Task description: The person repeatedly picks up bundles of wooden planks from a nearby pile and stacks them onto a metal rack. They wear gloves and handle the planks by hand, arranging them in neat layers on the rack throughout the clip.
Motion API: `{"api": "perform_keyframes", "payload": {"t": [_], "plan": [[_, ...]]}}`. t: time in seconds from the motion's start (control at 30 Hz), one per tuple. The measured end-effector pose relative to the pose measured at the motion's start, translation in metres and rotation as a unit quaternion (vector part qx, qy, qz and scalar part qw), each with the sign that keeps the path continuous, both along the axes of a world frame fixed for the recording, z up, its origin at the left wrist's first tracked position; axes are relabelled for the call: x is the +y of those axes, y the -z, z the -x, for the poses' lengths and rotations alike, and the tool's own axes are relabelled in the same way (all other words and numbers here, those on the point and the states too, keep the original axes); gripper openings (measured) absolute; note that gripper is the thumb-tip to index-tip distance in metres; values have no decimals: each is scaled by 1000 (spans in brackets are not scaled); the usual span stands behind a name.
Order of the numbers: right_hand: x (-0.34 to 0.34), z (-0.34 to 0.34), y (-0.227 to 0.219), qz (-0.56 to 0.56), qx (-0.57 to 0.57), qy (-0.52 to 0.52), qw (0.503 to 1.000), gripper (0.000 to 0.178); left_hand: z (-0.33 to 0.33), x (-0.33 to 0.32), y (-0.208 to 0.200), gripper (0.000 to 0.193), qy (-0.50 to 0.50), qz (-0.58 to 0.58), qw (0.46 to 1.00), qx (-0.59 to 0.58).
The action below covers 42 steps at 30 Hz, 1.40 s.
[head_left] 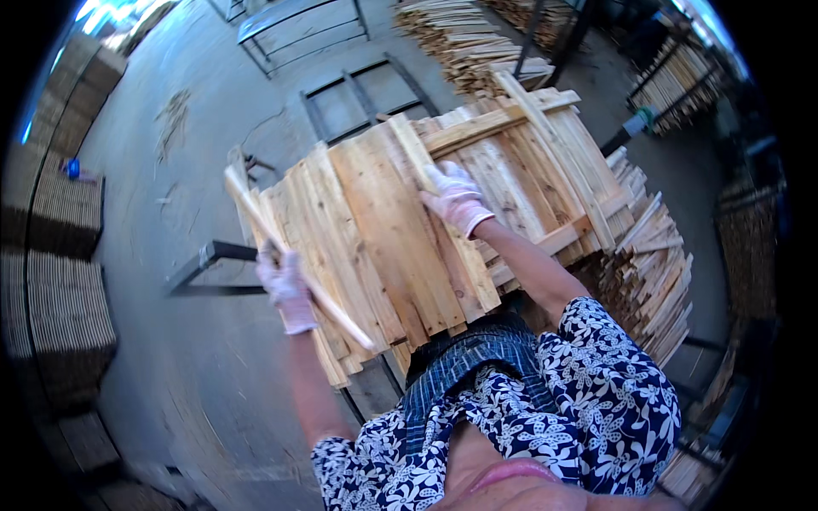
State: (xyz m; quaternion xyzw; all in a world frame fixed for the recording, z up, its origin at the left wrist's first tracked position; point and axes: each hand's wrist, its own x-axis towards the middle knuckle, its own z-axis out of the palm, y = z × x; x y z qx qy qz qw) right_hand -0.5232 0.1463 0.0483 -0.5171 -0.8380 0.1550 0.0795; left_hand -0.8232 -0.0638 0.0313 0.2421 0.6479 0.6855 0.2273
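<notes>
Left hand (pixel 287 288), gloved, pale pink: grip closed around one narrow wooden strip (pixel 337 315), near its middle; hand somewhat blurred. The strip slants over the left edge of the board layer and appears lifted clear of it.

Right hand (pixel 458 200), same glove: fingers bent over a long batten (pixel 413 152); grip partly curled, and whether it clamps the wood or merely rests on it cannot be told. The batten lies lengthwise on the board layer, its near end close to the wearer's apron (pixel 464 362).

Board layer (pixel 375 226): planks of mixed width and tone, side by side, ends uneven, directly in front of the wearer; support mostly hidden beneath.

Crosswise battens, on the right part of the layer: upper batten (pixel 503 128) and lower batten (pixel 558 240), with a slanting batten (pixel 558 153) over both.

Surroundings: loose stick pile (pixel 656 277) beside the layer at right; dark metal bracket (pixel 217 255) at left; stacked bundles (pixel 66 298) along the left wall.

Step in hand, by judgement: handling and sorting single pieces over the layer. Next move, by judgement: it calls for keeping the left strip clear of the plank ends, and a surer hold on the right batten before any shifting.
</notes>
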Motion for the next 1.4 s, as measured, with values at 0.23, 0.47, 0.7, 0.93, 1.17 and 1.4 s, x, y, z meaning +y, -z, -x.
{"api": "perform_keyframes", "payload": {"t": [0.23, 0.47, 0.7, 0.93, 1.17, 1.4], "plan": [[-4, -14, -39, 442, 607, 92, 654, 65, -246, 101, -33, 58, 204, -34, 969, 138], [68, -59, 54, 137, 174, 92, 971, 72, -214, 54, 18, 71, 280, 219, 741, 569], [64, -60, 107, 210, 227, 84, 947, 64, -184, 48, 50, 60, 263, 27, 860, 437], [111, -217, 11, -312, -130, 156, 928, 52, 52, -111, 76, 59, -44, 255, 965, -47], [126, -304, 84, -280, -491, 159, 809, 93, 32, -154, 142, 85, 33, 426, 904, 17], [5, -171, 5, 115, 286, 26, 951, 89, 22, -139, 91, 86, 57, 520, 853, -9]]}}
